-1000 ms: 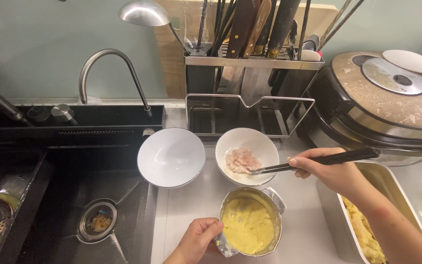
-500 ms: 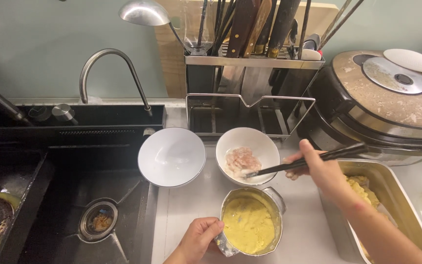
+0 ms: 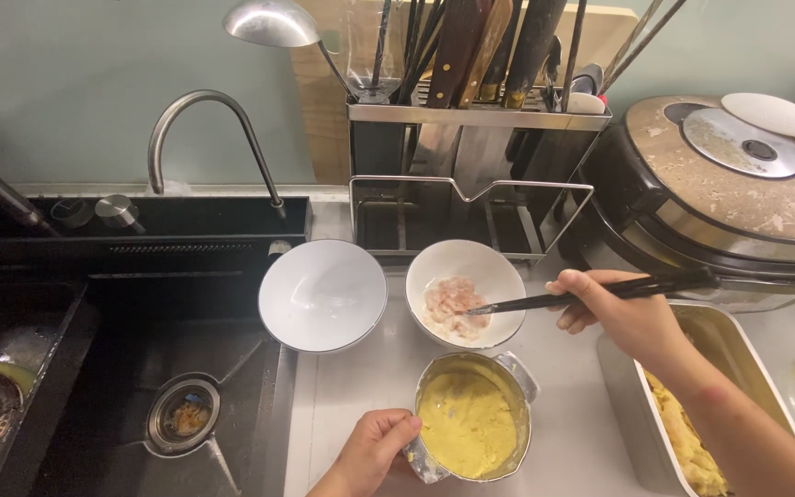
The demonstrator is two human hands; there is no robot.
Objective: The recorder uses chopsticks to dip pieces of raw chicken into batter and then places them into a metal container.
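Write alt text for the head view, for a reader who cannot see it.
A right hand holds dark chopsticks with their tips in a white bowl of pale pink shrimp, while the left hand steadies a metal cup of yellow batter. An empty white bowl sits beside the black sink.

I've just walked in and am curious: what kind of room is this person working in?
Most likely a home kitchen. There is a dark sink with a curved faucet, a rack of knives and utensils by the wall, and a rice cooker on the counter beside bowls of food.
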